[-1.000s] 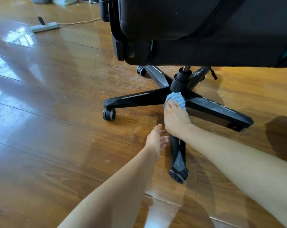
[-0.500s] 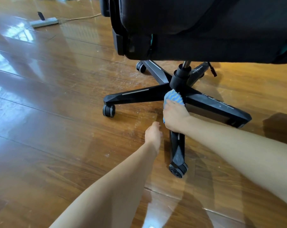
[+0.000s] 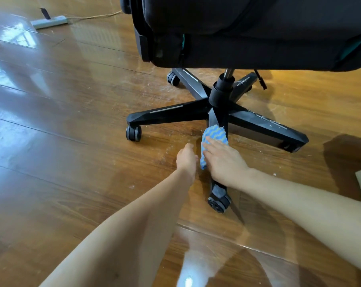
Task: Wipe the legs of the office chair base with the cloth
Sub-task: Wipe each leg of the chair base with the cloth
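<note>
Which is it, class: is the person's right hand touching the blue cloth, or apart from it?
Touching. The head view shows the right hand lying flat on the blue cloth, fingers spread over it, pressing it onto the nearest chair leg; no gap shows.

Daylit, bright overall. Strong glare patches on the glossy floor (image 3: 76,125) at upper left and left edge, another streak at bottom centre. Seat (image 3: 258,27) at the top is near-black, detail lost. Soft shadow at right edge. Floor boards bow toward the edges: wide-angle distortion. Forearms at the bottom are slightly soft; centre is reasonably sharp, with mild compression smear.
</note>
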